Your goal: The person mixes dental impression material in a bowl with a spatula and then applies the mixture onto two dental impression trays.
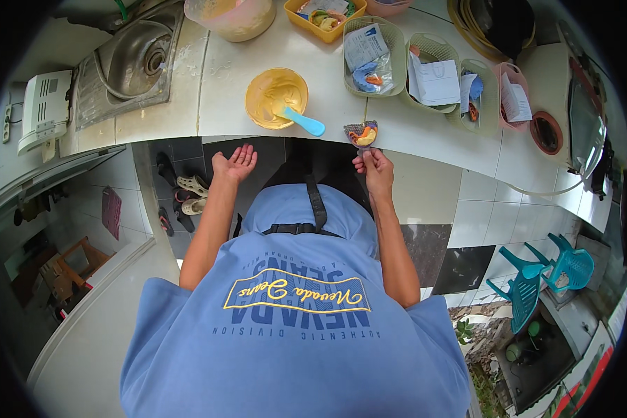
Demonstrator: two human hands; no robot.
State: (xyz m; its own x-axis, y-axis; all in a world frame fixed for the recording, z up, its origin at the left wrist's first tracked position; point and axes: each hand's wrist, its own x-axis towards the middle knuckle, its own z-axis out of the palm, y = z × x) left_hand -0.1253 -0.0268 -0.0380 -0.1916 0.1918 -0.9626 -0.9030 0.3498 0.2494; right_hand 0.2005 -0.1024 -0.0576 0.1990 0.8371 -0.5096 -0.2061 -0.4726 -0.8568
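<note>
Two hands out in front of you, doing different work. Your right hand (pixel 375 169) is closed in a pinch on the short handle of a small perforated tray (pixel 361 134), which looks like a dental impression tray. Your left hand (pixel 237 164) is empty, palm up, fingers loosely spread, off the counter's front edge.

Tray's position: at the front edge of the white counter (pixel 223 76), right of the yellow bowl (pixel 258 99) and nearer you than the green basket (pixel 399 59). Cannot tell if its far end touches the counter. Orange-and-purple filling sits in it, with a paler patch.

Handling, by judgement: light overall, the shell stiff, the filling probably rubbery and easy to dent or tear along thin edges. Might be slick if damp. Best hold is where you have it: thumb and fingers on the handle, clear of the filling. Keep it level; a support from the free hand belongs under the shell, never on the moulded face.

Bowl holds cream paste (pixel 280 96), apparently thick, smeared up the wall. Light-blue spatula (pixel 305 122) leans in it, handle over the rim toward the tray.
</note>
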